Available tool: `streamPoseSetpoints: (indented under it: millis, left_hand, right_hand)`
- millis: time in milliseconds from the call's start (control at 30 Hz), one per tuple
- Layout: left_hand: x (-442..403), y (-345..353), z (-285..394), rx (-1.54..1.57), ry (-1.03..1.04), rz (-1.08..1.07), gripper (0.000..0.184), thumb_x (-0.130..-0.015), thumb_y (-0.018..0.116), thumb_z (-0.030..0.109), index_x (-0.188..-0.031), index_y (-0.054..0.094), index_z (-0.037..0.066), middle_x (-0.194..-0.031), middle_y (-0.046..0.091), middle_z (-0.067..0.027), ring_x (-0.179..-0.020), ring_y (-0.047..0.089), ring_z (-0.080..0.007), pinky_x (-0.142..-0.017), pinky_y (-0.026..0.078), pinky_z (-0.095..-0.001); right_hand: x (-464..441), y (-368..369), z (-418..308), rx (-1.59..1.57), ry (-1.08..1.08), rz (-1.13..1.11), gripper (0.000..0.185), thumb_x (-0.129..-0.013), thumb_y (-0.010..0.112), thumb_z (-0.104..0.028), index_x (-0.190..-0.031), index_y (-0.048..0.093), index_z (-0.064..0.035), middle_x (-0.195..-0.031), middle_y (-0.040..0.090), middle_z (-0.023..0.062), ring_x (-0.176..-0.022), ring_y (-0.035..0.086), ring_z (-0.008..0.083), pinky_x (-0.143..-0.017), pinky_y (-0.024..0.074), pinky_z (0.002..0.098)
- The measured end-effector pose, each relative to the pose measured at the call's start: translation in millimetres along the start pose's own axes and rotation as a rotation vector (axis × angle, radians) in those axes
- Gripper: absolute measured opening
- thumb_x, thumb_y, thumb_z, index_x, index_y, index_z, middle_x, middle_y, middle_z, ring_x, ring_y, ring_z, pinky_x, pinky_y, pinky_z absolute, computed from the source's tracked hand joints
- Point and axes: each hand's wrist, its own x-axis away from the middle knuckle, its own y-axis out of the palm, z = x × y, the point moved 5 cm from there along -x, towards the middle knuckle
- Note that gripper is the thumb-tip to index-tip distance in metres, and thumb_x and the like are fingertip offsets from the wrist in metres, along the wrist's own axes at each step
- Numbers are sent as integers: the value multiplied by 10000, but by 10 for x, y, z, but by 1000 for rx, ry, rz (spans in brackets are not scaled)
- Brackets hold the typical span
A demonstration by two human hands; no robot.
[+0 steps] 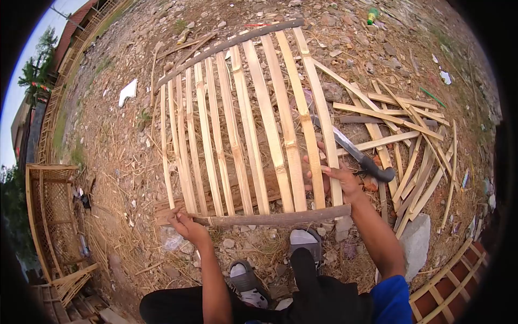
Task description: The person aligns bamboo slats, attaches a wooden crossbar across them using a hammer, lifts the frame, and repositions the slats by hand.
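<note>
A panel of pale bamboo slats [261, 127] spans the middle of the view, its slats running between two dark rods. The far rod [232, 42] curves across the top, and the near rod [280, 217] lies closest to me. My left hand [188, 227] is closed around the left end of the near rod. At the right side, my right hand [341, 178] grips a bamboo slat [314, 162], its thumb in front and some fingers behind the slats. Just beyond that hand lies a large knife [350, 148] with a dark curved handle, partly hidden by slats.
Loose bamboo strips [415, 146] are heaped on the stony ground to the right. A concrete block [418, 243] sits near my right arm. At the left stands a lattice-sided bamboo frame [54, 216]; another slatted piece [450, 286] is at lower right. A green bottle [372, 16] lies far off.
</note>
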Motion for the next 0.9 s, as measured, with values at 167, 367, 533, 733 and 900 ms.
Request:
streamPoseSetpoints:
  millis: [167, 367, 533, 733, 900]
  left_hand:
    - [323, 281, -405, -325, 335, -312, 186, -1025, 441, 27, -1103, 610, 32, -815, 492, -50, -765, 481, -212, -726, 401, -370]
    - [468, 768, -320, -493, 768, -817, 331, -789, 547, -90, -1070, 662, 43, -856, 531, -137, -841, 527, -360, -804, 410, -451]
    - [419, 956, -426, -538, 846, -930, 351, -751, 567, -89, -1055, 675, 48, -844, 535, -145, -843, 532, -355, -778, 431, -478]
    - [354, 1015, -640, -591, 784, -967, 302, -773, 557, -100, -1019, 672, 32, -873, 569, -165, -869, 539, -382, -770, 456, -494]
    - [391, 1002, -570, -520, 767, -900, 283, -781, 555, -107, -1005, 666, 25, -866, 558, -164, -857, 530, -388, -758, 449, -498]
  right_hand:
    - [-203, -634, 253, 45, 19, 87, 810, -944, 652, -57, -1611, 203, -159, -1454, 490, 215, -1115, 655, 310, -923, 601, 572]
    - [-497, -1378, 90, 352, 137, 232, 731, -964, 648, -115, -1596, 281, -135, -1411, 554, 209, -1125, 656, 259, -957, 585, 483]
    - [-536, -1288, -249, 855, 138, 411, 569, -925, 723, -151, -1453, 522, -84, -1217, 675, 145, -1023, 686, 266, -791, 572, 403]
    - [-364, -745, -272, 1959, -508, 600, 391, -850, 769, -192, -1193, 647, -48, -1208, 632, 150, -1108, 582, 347, -963, 467, 483]
    - [-128, -232, 485, 2223, -193, 109, 640, -777, 816, -449, -1268, 619, -87, -1237, 626, 108, -1180, 544, 315, -997, 416, 472]
